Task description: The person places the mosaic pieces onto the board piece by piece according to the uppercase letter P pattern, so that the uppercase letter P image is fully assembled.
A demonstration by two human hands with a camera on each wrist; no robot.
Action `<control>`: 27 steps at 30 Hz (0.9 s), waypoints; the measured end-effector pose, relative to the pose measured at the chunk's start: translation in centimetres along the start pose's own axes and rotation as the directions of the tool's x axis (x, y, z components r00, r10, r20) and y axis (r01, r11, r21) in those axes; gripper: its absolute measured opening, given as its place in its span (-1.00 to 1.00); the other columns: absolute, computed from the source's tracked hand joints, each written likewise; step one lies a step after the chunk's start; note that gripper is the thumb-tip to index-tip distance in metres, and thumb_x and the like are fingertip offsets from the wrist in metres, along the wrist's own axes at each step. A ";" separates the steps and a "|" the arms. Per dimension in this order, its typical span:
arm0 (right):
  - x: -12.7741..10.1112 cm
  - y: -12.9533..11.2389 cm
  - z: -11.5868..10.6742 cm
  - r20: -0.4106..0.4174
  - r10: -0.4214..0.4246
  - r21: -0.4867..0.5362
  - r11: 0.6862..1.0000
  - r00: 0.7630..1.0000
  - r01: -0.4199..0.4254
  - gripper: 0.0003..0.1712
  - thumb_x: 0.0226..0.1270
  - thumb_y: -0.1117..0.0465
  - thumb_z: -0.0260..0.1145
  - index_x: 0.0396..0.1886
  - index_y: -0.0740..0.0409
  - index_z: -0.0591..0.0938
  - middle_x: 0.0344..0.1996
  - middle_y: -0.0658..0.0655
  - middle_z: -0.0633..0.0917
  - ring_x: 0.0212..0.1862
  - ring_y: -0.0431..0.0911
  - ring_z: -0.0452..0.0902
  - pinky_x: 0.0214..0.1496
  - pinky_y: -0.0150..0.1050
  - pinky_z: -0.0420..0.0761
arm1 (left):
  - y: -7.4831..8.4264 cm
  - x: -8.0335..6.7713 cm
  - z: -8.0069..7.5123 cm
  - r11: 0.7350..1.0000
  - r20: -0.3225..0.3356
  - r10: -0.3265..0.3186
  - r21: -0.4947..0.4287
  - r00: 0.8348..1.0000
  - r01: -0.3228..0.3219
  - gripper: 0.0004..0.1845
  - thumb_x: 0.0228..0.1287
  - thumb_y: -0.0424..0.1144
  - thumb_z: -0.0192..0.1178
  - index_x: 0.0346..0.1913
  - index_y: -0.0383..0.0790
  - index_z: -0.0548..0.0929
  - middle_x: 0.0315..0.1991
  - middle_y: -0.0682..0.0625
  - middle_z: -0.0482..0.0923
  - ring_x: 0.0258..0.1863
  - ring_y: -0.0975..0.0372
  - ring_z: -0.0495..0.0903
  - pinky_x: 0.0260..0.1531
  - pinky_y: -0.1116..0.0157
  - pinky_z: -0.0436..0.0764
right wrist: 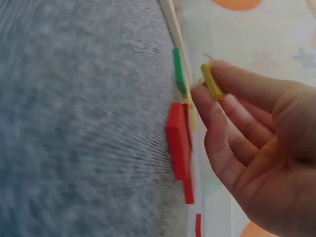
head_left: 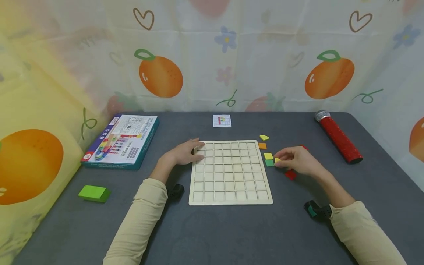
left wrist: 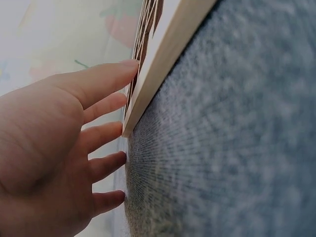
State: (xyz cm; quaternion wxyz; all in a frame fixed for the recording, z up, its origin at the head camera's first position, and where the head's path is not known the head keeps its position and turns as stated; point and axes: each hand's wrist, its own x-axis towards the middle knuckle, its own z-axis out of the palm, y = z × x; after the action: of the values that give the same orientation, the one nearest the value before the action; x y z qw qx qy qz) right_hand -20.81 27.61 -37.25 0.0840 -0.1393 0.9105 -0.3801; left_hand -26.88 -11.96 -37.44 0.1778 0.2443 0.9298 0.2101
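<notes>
A pale wooden grid board (head_left: 228,173) lies flat on the dark table. My left hand (head_left: 183,152) rests at its far left corner, fingers spread and fairly straight, the thumb tip on the rim in the left wrist view. Right of the board, my right hand (head_left: 299,160) pinches a small yellow block (right wrist: 212,83) between thumb and fingertips, just above the table. Beside it lie a yellow tile (head_left: 268,156) and a green tile (head_left: 269,162). Red pieces (head_left: 290,174) lie under and behind the hand, partly hidden.
An orange tile (head_left: 262,146) and a yellow rounded piece (head_left: 264,137) lie by the board's right edge. A small pattern card (head_left: 222,120) is at the back. A box (head_left: 122,140) and green block (head_left: 94,193) stand left; a red microphone (head_left: 339,138) lies right.
</notes>
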 end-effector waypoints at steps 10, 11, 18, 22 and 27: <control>1.7 -0.3 0.5 -0.004 -0.009 0.116 0.993 1.000 0.009 -0.65 0.21 0.18 0.41 -0.06 0.30 0.66 -0.33 0.14 0.72 -0.38 -0.01 0.60 -0.39 -0.23 0.57 | 0.2 0.1 0.2 1.000 0.008 0.003 0.006 1.000 -0.003 -0.36 0.43 -0.07 0.05 0.45 -0.24 0.19 0.49 -0.23 -0.12 0.44 -0.11 -0.14 0.32 -0.13 -0.04; 1.8 -0.4 0.4 0.001 0.000 0.129 0.992 1.000 0.000 -0.63 0.22 0.18 0.40 -0.04 0.31 0.65 -0.30 0.16 0.71 -0.36 -0.01 0.61 -0.36 -0.22 0.59 | 0.2 0.1 0.2 1.000 0.008 0.005 0.008 1.000 -0.005 -0.36 0.43 -0.07 0.05 0.46 -0.24 0.19 0.49 -0.23 -0.12 0.44 -0.11 -0.14 0.32 -0.13 -0.04; 2.6 -1.3 0.1 0.042 0.013 0.182 0.983 0.999 -0.021 -0.51 0.26 0.18 0.38 0.10 0.38 0.56 -0.19 0.21 0.69 -0.23 0.03 0.62 -0.22 -0.21 0.62 | 0.1 0.1 0.1 1.000 0.002 0.001 0.020 1.000 -0.001 -0.37 0.43 -0.07 0.05 0.45 -0.23 0.19 0.48 -0.23 -0.10 0.44 -0.11 -0.13 0.32 -0.13 -0.05; 3.3 -1.8 0.3 0.054 -0.018 0.194 0.981 0.998 0.007 -0.54 0.27 0.22 0.36 0.10 0.39 0.56 -0.20 0.21 0.69 -0.20 0.05 0.64 -0.20 -0.18 0.63 | 0.1 0.1 0.2 1.000 -0.010 -0.010 0.027 1.000 0.010 -0.37 0.43 -0.07 0.06 0.45 -0.23 0.20 0.48 -0.23 -0.09 0.44 -0.10 -0.13 0.31 -0.14 -0.06; 4.3 -2.4 0.7 0.074 -0.011 0.171 0.985 0.997 -0.002 -0.55 0.28 0.22 0.35 0.10 0.35 0.58 -0.25 0.18 0.69 -0.23 0.02 0.62 -0.22 -0.16 0.62 | 0.0 0.1 0.3 0.999 -0.019 -0.020 0.028 1.000 0.020 -0.36 0.42 -0.06 0.07 0.46 -0.22 0.20 0.49 -0.20 -0.08 0.45 -0.09 -0.12 0.32 -0.12 -0.05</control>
State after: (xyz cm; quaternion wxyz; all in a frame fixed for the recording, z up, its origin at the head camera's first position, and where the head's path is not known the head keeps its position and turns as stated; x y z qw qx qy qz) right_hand -24.24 24.17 -36.18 0.1286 -0.1477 0.8706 -0.4514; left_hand -26.79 -11.81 -37.67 0.1675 0.2355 0.9368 0.1972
